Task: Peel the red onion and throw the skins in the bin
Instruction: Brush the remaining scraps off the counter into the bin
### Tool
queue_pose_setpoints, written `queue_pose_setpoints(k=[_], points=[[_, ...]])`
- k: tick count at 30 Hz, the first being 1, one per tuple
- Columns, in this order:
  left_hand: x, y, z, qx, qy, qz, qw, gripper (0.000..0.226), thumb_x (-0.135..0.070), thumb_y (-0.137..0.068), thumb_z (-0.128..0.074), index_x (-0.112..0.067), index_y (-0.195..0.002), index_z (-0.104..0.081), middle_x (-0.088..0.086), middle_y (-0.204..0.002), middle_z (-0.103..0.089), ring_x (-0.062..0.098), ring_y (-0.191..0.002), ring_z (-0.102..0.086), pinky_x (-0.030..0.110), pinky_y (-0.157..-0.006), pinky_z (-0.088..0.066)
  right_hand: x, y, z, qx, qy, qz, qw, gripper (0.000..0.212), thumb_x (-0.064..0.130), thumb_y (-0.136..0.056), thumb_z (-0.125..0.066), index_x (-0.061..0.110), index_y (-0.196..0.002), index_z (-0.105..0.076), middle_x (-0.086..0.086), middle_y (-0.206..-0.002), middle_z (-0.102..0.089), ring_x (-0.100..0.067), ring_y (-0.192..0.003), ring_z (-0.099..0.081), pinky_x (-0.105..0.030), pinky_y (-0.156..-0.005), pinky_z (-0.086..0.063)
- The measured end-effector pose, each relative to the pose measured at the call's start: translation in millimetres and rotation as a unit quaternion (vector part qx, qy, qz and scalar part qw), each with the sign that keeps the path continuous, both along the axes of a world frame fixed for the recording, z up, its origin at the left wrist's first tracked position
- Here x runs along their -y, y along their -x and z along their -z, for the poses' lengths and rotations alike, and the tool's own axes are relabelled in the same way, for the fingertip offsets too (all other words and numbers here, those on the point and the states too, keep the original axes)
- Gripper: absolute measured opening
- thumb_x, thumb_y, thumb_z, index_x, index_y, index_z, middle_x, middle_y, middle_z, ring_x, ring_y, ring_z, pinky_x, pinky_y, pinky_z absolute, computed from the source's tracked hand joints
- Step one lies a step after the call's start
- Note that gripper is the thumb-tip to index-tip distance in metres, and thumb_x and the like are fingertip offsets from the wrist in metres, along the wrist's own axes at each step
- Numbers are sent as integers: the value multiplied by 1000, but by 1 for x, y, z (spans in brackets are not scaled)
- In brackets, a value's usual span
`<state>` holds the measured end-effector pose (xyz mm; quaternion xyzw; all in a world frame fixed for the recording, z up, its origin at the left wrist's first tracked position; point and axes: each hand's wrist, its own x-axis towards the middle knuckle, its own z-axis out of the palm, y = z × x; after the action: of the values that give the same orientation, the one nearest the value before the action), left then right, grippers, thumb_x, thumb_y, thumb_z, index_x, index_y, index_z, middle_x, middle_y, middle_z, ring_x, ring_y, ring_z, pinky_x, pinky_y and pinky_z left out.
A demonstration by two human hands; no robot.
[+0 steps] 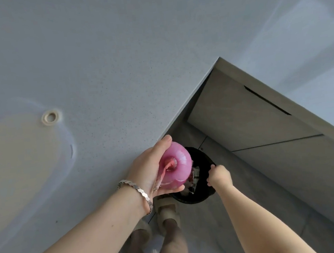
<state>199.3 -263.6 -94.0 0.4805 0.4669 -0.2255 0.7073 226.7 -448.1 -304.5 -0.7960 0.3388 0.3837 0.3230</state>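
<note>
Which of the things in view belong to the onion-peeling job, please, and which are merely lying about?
For the job: red onion, gripped by the left hand; loose skin hanging by the palm; black bin on the floor below; right hand at the bin's rim.
Lying about: pale cutting board on the worktop.

head view, looking steeply down, close over counter corner [181, 112]

- you're standing in what looks like a home kitchen.
- a pale speckled countertop [115, 70] turns a corner in front of you, with a light chopping board [12, 161] on it.
- below are flat cabinet fronts [243, 123] with a slot handle [267, 100].
- a small black bin [191, 200] holding scraps stands on the tiled floor [251, 210] beside your slippers [167, 209].
</note>
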Motion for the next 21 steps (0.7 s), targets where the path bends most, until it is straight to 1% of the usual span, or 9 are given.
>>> queue_pose_setpoints(k=[4,6,8,10,13,14,16,18,21], points=[[0,1,-5,-1,-1,-2,1000,37,-47,-80,-62,-12,-92,-64,8,-85,-64,18,-48,-66,41,-56,-58,-12,-9,-17,-117,-90,36,988,44,12,-89,-49,4,-131,-39,-11,-134,-38,-33,-126,-37,-34,-102,-33],[0,2,-10,-1,2,-4,1000,36,-46,-81,-62,-11,-91,-64,8,-85,-63,17,-44,-66,41,-56,-57,-10,-13,-25,-121,-99,43,987,22,3,-91,-41,4,-111,-50,-12,-126,-39,-31,-120,-38,-34,-99,-31],[-1,3,-13,-1,6,-10,1000,36,-46,-81,-62,-11,-92,-63,8,-85,-62,18,-44,-65,41,-56,-57,-5,-14,-22,-82,-79,-16,993,31,0,-93,-34,1,-118,-52,-13,-133,-44,-26,-112,-44,-33,-97,-35],[-2,5,-15,-4,5,-9,1000,36,-47,-81,-62,-12,-91,-64,8,-86,-62,19,-46,-66,42,-58,-57,-3,-15,-25,-57,-63,-54,995,39,-3,-92,-38,2,-130,-44,-19,-133,-48,-20,-92,-50,-29,-88,-45],[-4,8,-18,-5,2,-9,1000,35,-46,-81,-62,-12,-92,-64,8,-87,-62,23,-56,-66,42,-58,-57,1,-12,-27,-30,-44,-107,993,29,-1,-89,-48,-4,-117,-54,-19,-101,-59,-7,-48,-59,-15,-44,-50],[-5,9,-19,-5,2,-9,1000,36,-46,-81,-62,-12,-93,-64,8,-88,-62,24,-60,-65,42,-57,-58,0,-11,-32,-24,-12,-146,989,21,3,-88,-53,-3,-108,-58,-17,-89,-60,-8,-45,-61,-17,-42,-50],[-6,11,-21,-8,5,-8,1000,39,-46,-81,-63,-11,-97,-64,8,-90,-62,27,-65,-65,42,-58,-58,-5,-9,-45,-7,86,-313,946,15,18,-88,-57,3,-89,-60,-13,-82,-65,-22,-62,-64,-25,-56,-51],[-7,13,-22,-15,12,-8,1000,42,-47,-80,-63,-10,-101,-64,9,-94,-62,28,-68,-65,43,-59,-59,-8,-5,-56,-4,152,-451,879,21,17,-89,-51,9,-107,-56,-9,-103,-64,-26,-90,-61,-31,-73,-46],[-11,19,-25,-25,26,-25,999,51,-51,-75,-66,-10,-105,-62,11,-98,-62,30,-70,-65,44,-61,-59,-13,-1,-68,-78,118,-561,816,60,12,-79,-58,16,-134,-35,-4,-130,-46,-29,-126,-36,-50,-106,-25]])
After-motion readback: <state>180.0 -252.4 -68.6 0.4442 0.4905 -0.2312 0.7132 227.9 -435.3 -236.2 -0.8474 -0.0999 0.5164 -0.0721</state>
